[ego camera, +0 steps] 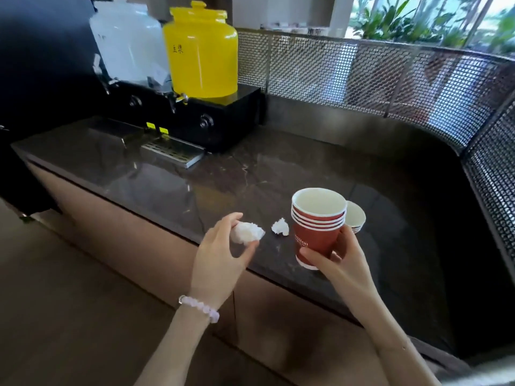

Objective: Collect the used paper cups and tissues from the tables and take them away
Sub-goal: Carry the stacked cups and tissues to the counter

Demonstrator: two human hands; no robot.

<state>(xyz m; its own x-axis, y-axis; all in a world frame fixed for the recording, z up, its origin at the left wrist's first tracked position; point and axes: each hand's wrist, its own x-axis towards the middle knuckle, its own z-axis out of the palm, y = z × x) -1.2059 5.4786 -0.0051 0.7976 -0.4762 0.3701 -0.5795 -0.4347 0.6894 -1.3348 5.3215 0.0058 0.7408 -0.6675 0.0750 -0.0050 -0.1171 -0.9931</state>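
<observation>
My right hand (341, 256) grips a stack of several nested red paper cups (316, 224) with white insides, held upright just above the dark stone counter (195, 176). Behind that stack another cup stack (355, 217) stands on the counter, mostly hidden. My left hand (220, 257), a pink bead bracelet on its wrist, holds a crumpled white tissue (248, 232) between thumb and fingers near the counter's front edge. A second crumpled tissue (281, 227) lies on the counter between my two hands.
At the back left stand a yellow drink dispenser (202, 51) and a white dispenser (128, 40) on a black base (223, 118), with a metal drip tray (172, 151) in front. A curved metal mesh screen (390, 76) walls the counter's back and right.
</observation>
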